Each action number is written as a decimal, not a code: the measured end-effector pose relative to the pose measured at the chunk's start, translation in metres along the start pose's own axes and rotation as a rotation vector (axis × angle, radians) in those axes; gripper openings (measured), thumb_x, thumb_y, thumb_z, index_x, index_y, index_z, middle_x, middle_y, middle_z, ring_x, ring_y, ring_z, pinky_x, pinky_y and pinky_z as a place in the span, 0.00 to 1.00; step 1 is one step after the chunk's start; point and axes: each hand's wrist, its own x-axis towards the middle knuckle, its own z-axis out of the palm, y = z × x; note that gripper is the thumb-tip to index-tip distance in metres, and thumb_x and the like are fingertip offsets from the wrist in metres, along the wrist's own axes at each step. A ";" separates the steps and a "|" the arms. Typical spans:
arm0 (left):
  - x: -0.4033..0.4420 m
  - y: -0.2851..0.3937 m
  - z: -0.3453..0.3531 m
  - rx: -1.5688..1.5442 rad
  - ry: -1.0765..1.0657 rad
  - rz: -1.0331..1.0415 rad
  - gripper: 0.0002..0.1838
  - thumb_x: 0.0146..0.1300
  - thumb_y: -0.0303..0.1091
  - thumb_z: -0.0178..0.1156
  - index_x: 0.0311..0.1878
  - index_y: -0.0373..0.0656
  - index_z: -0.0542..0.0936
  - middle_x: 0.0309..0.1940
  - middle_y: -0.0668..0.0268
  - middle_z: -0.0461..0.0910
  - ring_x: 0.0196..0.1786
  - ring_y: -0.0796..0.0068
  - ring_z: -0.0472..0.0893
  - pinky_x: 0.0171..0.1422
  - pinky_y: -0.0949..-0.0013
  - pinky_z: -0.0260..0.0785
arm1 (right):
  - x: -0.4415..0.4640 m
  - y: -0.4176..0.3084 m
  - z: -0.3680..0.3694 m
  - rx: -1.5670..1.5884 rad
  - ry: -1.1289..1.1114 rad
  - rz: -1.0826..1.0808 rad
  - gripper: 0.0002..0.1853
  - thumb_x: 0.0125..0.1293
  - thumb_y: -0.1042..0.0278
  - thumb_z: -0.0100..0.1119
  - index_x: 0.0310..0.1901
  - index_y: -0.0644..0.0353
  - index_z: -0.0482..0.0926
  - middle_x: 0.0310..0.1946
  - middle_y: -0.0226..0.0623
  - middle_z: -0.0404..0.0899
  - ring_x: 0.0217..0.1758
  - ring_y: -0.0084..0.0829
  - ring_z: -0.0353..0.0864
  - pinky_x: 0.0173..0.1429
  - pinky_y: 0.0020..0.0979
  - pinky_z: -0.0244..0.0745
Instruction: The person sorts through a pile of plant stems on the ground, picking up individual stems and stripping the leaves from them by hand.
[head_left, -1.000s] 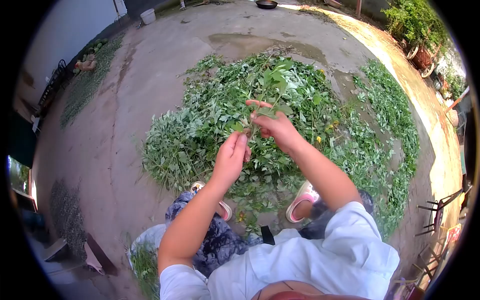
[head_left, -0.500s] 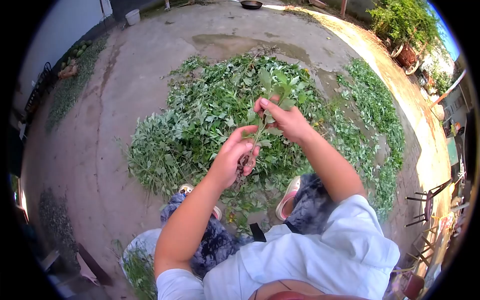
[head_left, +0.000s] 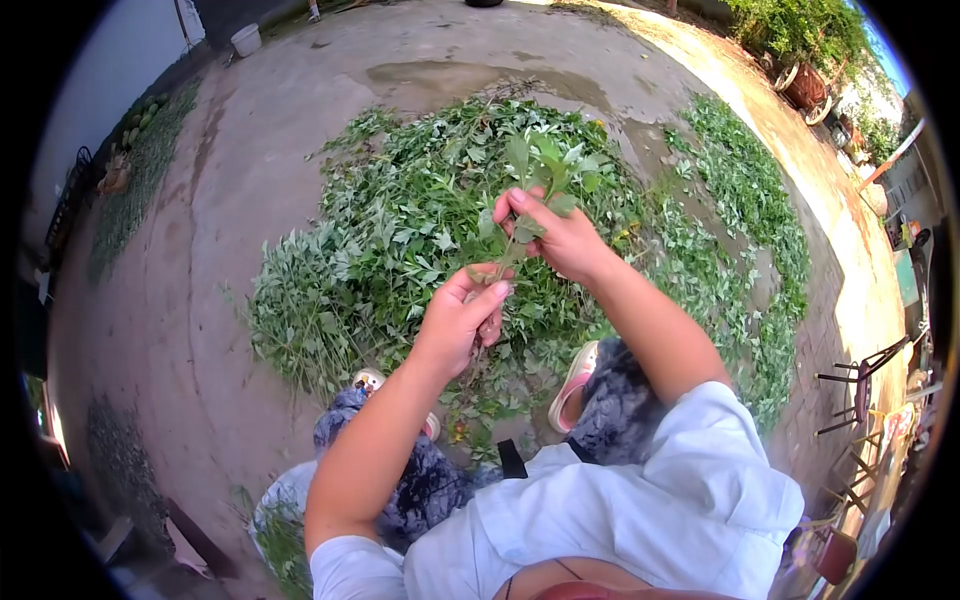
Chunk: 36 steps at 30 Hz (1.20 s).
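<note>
A leafy green sprig (head_left: 545, 165) is held between my two hands, its leaves pointing up and away from me. My left hand (head_left: 462, 318) pinches the lower stem, where thin roots or stalks hang below the fingers. Higher up, my right hand (head_left: 560, 232) grips the same sprig near its leaves. Beneath both hands lies a large pile of cut green plants (head_left: 370, 230) on the concrete ground.
More greens (head_left: 745, 180) are spread to the right. A bag with greens (head_left: 285, 540) is by my left side. Dark chairs (head_left: 862, 385) stand at the right, a white bucket (head_left: 246, 40) at the back left. My shoes (head_left: 574, 385) are at the pile's near edge.
My left hand has shifted down the stem and now sits lower than my right hand, with stalks hanging beneath it. The view has moved slightly, so the surroundings sit further left.
</note>
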 end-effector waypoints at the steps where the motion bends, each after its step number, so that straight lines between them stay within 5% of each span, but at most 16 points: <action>1: 0.001 -0.002 -0.001 0.079 0.064 0.020 0.11 0.60 0.32 0.55 0.45 0.41 0.72 0.21 0.73 0.70 0.15 0.86 0.63 0.17 0.80 0.56 | 0.000 0.001 0.000 0.004 0.003 -0.001 0.16 0.65 0.52 0.46 0.33 0.58 0.74 0.23 0.24 0.67 0.20 0.14 0.59 0.22 0.17 0.51; 9: -0.001 -0.001 0.003 0.356 0.222 0.081 0.10 0.60 0.32 0.55 0.42 0.38 0.73 0.23 0.69 0.73 0.17 0.86 0.68 0.19 0.81 0.62 | 0.005 0.009 -0.009 0.075 0.040 0.130 0.17 0.65 0.52 0.44 0.31 0.57 0.73 0.24 0.25 0.66 0.22 0.16 0.62 0.23 0.18 0.57; 16: 0.002 -0.006 -0.002 0.338 0.204 0.079 0.07 0.65 0.33 0.47 0.40 0.41 0.66 0.22 0.68 0.69 0.15 0.85 0.62 0.17 0.81 0.52 | 0.004 0.015 0.003 0.142 0.012 0.238 0.18 0.65 0.49 0.45 0.35 0.58 0.73 0.27 0.27 0.70 0.21 0.17 0.65 0.23 0.19 0.60; 21: 0.001 -0.007 -0.004 0.395 0.198 0.091 0.07 0.68 0.35 0.42 0.40 0.41 0.63 0.21 0.68 0.68 0.15 0.85 0.61 0.16 0.80 0.52 | -0.001 0.024 0.014 -0.299 -0.079 0.132 0.23 0.61 0.46 0.49 0.39 0.63 0.73 0.25 0.29 0.72 0.22 0.21 0.70 0.24 0.23 0.66; 25: -0.001 -0.003 0.002 0.557 0.146 0.053 0.10 0.68 0.38 0.39 0.36 0.41 0.63 0.19 0.68 0.68 0.14 0.83 0.64 0.17 0.79 0.57 | -0.004 0.037 0.029 -0.383 0.019 0.033 0.19 0.67 0.55 0.43 0.31 0.67 0.71 0.14 0.36 0.70 0.19 0.23 0.72 0.24 0.27 0.68; 26: -0.002 -0.002 0.004 0.528 0.123 0.027 0.11 0.68 0.38 0.38 0.35 0.41 0.63 0.17 0.68 0.68 0.14 0.83 0.66 0.17 0.78 0.59 | -0.005 0.038 0.034 -0.368 0.094 -0.042 0.20 0.69 0.57 0.39 0.23 0.61 0.68 0.14 0.25 0.62 0.18 0.18 0.57 0.21 0.25 0.56; 33: -0.002 0.002 0.008 0.496 0.039 0.001 0.11 0.69 0.38 0.35 0.35 0.42 0.61 0.19 0.65 0.68 0.14 0.79 0.66 0.18 0.76 0.63 | 0.002 0.039 0.019 -0.448 0.242 -0.130 0.25 0.69 0.54 0.38 0.20 0.65 0.66 0.12 0.32 0.64 0.16 0.25 0.59 0.23 0.33 0.59; 35: -0.002 0.005 0.010 0.475 0.039 -0.041 0.10 0.68 0.37 0.35 0.35 0.42 0.61 0.17 0.66 0.66 0.13 0.79 0.65 0.17 0.76 0.62 | 0.003 0.040 0.016 -0.356 0.266 -0.103 0.25 0.69 0.53 0.38 0.19 0.64 0.66 0.12 0.29 0.62 0.17 0.23 0.56 0.22 0.30 0.56; 36: -0.003 0.005 0.010 0.472 0.034 -0.043 0.10 0.68 0.37 0.35 0.35 0.42 0.61 0.17 0.66 0.66 0.13 0.79 0.65 0.17 0.76 0.62 | 0.002 0.039 0.013 -0.238 0.267 0.024 0.21 0.67 0.49 0.40 0.21 0.54 0.66 0.15 0.20 0.58 0.17 0.15 0.55 0.20 0.21 0.54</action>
